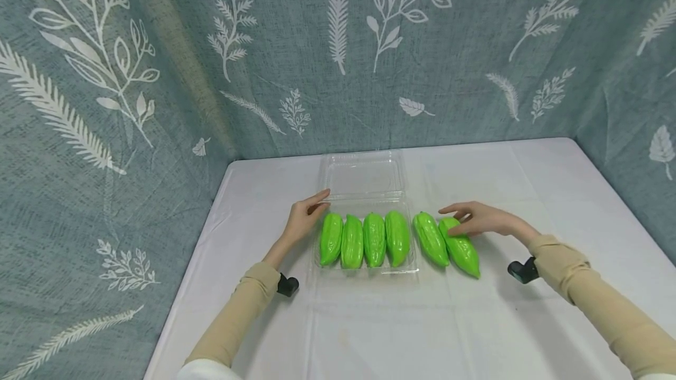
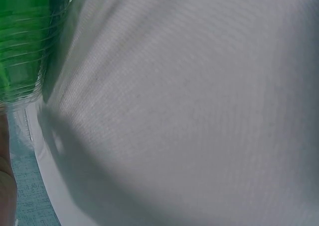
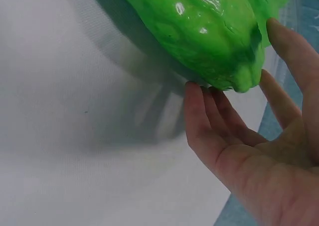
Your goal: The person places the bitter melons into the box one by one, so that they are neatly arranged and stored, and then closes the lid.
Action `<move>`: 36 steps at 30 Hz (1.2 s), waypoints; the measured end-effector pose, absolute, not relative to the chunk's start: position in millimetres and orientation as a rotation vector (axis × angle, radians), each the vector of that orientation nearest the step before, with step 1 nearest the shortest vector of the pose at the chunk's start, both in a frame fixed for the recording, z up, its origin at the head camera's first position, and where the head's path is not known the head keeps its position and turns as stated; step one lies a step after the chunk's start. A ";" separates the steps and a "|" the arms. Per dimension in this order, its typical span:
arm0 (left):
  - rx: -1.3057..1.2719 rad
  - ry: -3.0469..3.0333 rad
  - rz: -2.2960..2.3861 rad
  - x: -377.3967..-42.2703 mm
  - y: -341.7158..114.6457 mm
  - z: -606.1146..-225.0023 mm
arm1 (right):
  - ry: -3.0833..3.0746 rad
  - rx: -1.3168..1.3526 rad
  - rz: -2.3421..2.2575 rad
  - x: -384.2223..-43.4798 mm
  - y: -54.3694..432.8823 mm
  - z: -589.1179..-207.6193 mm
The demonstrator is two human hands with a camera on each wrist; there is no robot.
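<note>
A clear plastic clamshell box (image 1: 413,265) lies with its lid (image 1: 364,173) folded back, away from me. Several glossy green gourd-shaped pieces (image 1: 352,242) lie side by side in its base. At the box's left side, my left hand (image 1: 302,217) has its thumb and forefinger apart near the hinge corner. To the right of the box, two more gourd-shaped pieces lie on the cloth: one piece (image 1: 430,239) nearer the box, one piece (image 1: 462,254) outside it. My right hand (image 1: 477,219) is over the outer piece's far end, its fingers (image 3: 197,109) loosely spread around that end.
A white cloth (image 1: 380,327) covers the table. Grey-green leaf-patterned curtains (image 1: 317,46) stand behind and at both sides. Dark wrist devices (image 1: 524,270) sit under both sleeves.
</note>
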State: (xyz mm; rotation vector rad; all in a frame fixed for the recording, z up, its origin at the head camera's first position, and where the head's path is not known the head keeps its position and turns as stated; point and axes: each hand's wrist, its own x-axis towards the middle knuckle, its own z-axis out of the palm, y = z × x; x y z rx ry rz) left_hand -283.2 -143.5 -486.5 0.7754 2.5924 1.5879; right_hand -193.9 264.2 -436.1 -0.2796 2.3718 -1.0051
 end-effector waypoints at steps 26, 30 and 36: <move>0.774 2.557 1.619 -280.8 -142.1 -481.9 | 2.372 -0.298 -0.958 -193.4 261.9 -438.6; 0.793 2.531 1.632 -272.1 -139.9 -466.6 | 2.378 -0.287 -0.966 -192.2 261.5 -438.3; 0.792 2.516 1.616 -263.4 -139.3 -451.7 | 2.400 -0.285 -0.981 -190.2 260.9 -440.2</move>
